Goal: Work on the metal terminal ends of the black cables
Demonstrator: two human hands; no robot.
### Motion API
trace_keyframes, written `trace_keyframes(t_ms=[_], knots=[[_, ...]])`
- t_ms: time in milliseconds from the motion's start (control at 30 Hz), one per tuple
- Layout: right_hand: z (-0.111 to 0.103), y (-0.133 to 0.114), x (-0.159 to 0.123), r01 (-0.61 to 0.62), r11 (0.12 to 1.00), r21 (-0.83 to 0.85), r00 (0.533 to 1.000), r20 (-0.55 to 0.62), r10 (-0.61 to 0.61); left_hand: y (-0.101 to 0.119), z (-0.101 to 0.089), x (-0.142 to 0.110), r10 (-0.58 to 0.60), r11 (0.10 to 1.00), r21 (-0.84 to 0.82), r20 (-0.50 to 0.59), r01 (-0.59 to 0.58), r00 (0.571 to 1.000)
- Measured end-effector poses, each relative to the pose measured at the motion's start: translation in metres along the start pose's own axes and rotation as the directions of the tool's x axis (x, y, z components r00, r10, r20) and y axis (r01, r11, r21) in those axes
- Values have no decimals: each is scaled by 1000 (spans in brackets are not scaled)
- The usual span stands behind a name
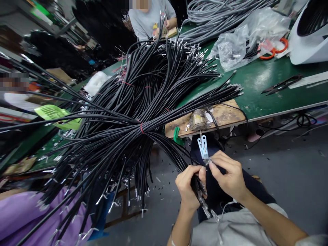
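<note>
My left hand point(189, 184) is closed around several black cables point(176, 155), whose silvery stripped ends point(203, 205) hang out below it toward my lap. My right hand point(229, 174) pinches a small silvery cable end point(208, 162) between thumb and forefinger, close to my left fingertips. Just above the fingers, a light blue clothes peg point(203, 147) is fixed on the shaft of a small motor point(198, 119). The motor sits on a wooden board point(228, 114) at the table edge. The exact detail between my fingertips is too small to make out.
A large tied heap of black cables point(143, 92) covers the green table point(266, 99). Snips point(282, 84), orange-handled scissors point(274, 51), plastic bags point(233, 48) and a white fan-like housing point(310, 37) lie at right. A co-worker point(151, 22) sits across; purple clothing point(51, 215) shows at left.
</note>
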State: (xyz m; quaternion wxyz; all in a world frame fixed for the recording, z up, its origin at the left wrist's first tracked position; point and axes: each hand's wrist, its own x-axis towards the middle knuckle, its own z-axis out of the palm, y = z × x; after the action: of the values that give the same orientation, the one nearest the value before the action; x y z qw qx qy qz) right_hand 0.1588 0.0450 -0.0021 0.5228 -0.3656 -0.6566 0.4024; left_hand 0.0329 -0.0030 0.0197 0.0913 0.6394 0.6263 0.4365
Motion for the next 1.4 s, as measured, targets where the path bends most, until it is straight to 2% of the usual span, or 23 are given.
trace_keyframes(t_ms=[67, 100, 167, 267, 333, 367, 467, 533, 567, 633, 700, 767, 800, 867, 900, 967, 1033, 1100, 1200, 1267, 1333, 1400], knots=[[1, 5, -5, 111, 989, -96, 994, 16, -110, 0, 0, 0, -6, 1000, -5, -14, 6, 1000], [0, 8, -7, 132, 985, -110, 991, 37, -128, 0, 0, -1, -12, 1000, -7, -21, 12, 1000], [-3, 13, -9, 68, 995, -73, 996, 55, -64, 0, 0, -1, -26, 1000, -5, -24, 26, 999], [-6, 15, -7, -121, 989, 80, 991, 69, 116, 0, 2, -1, -33, 999, -6, -8, 33, 999], [-5, 13, -3, -138, 980, 141, 983, 145, 117, 0, 3, -1, -43, 999, -23, 9, 43, 999], [-5, 11, 0, -97, 985, 142, 983, 167, 73, 0, 2, 0, -54, 998, -36, 23, 55, 998], [-7, 7, 9, 103, 993, 65, 980, 164, -112, -2, -4, 7, -86, 990, -95, 151, 102, 985], [-10, 7, 14, 174, 980, 102, 950, 246, -194, -6, -13, 14, -52, 979, -174, 313, 111, 948], [-10, 7, 15, 151, 972, 180, 925, 321, -203, -8, -18, 18, -3, 968, -230, 393, 102, 920], [-8, 10, 14, -45, 919, 391, 881, 450, -149, -13, -26, 25, 112, 936, -346, 476, 69, 872], [-3, 13, 12, -354, 764, 540, 831, 557, -9, -18, -29, 29, 173, 906, -422, 454, 41, 874], [0, 16, 12, -600, 589, 541, 738, 659, 147, -20, -27, 29, 157, 896, -442, 386, 33, 909], [1, 19, 14, -666, 544, 510, 694, 692, 200, -20, -24, 27, 143, 897, -440, 357, 32, 923], [-3, 24, 22, -710, 562, 424, 644, 714, 276, -19, -18, 24, 110, 912, -409, 317, 31, 942], [-6, 27, 27, -701, 597, 391, 648, 699, 303, -18, -16, 23, 93, 922, -385, 309, 35, 947], [-13, 32, 41, -661, 652, 372, 702, 613, 362, -16, -13, 21, 67, 935, -352, 300, 45, 951], [-17, 33, 54, -625, 670, 401, 765, 487, 422, -15, -13, 20, 63, 932, -359, 281, 44, 958], [-14, 31, 63, -600, 667, 441, 795, 425, 433, -14, -14, 20, 69, 920, -392, 217, 23, 974], [-3, 22, 68, -595, 631, 498, 797, 465, 385, -13, -13, 22, 51, 900, -437, 98, -3, 994], [6, 16, 67, -610, 567, 554, 791, 473, 389, -12, -11, 24, 20, 895, -446, 46, 3, 999], [12, 14, 65, -624, 480, 617, 781, 467, 415, -10, -7, 25, -3, 899, -437, 42, 21, 999], [16, 14, 62, -635, 394, 664, 765, 469, 442, -8, -5, 27, -23, 910, -412, 83, 55, 996]])
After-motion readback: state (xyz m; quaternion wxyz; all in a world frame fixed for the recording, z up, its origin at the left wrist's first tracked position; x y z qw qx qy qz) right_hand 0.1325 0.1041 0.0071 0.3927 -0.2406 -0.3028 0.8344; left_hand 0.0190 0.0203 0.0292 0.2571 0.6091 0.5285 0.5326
